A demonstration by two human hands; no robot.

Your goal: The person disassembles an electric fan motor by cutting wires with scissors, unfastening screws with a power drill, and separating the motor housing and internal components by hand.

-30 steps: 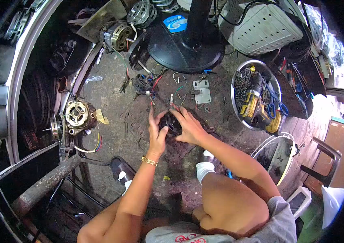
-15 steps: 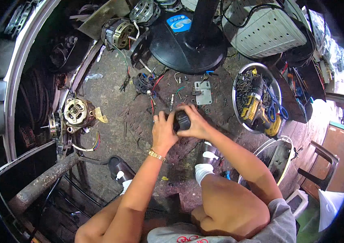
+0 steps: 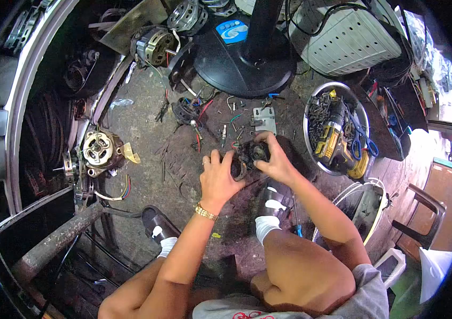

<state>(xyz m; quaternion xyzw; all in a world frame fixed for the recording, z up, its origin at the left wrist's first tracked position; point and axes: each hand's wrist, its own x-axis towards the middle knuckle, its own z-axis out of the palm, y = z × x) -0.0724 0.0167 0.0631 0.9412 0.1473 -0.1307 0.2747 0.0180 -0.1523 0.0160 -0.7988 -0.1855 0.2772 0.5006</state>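
Note:
Low over the floor, my left hand (image 3: 218, 179) curls around a dark ring-shaped part (image 3: 239, 169). My right hand (image 3: 280, 164), just to the right of it, grips a dark round motor part (image 3: 259, 152) with thumb and fingers. The two parts sit close together; whether they still touch is unclear. Beyond my hands lie a flat metal bracket (image 3: 264, 119) and several small screws and bits. A small motor with red and blue wires (image 3: 185, 110) rests up and to the left.
A metal bowl (image 3: 365, 109) at right holds screws, a yellow power drill (image 3: 331, 135) and blue-handled scissors (image 3: 363, 144). Ahead stands a black fan base (image 3: 231, 72). Another motor (image 3: 100, 149) sits at left. A fan grille (image 3: 372, 204) lies by my right knee.
The dark piece between my hands now shows as two parts. My right hand has moved right with the round motor part, while my left hand stays nearly in place with the ring-shaped part.

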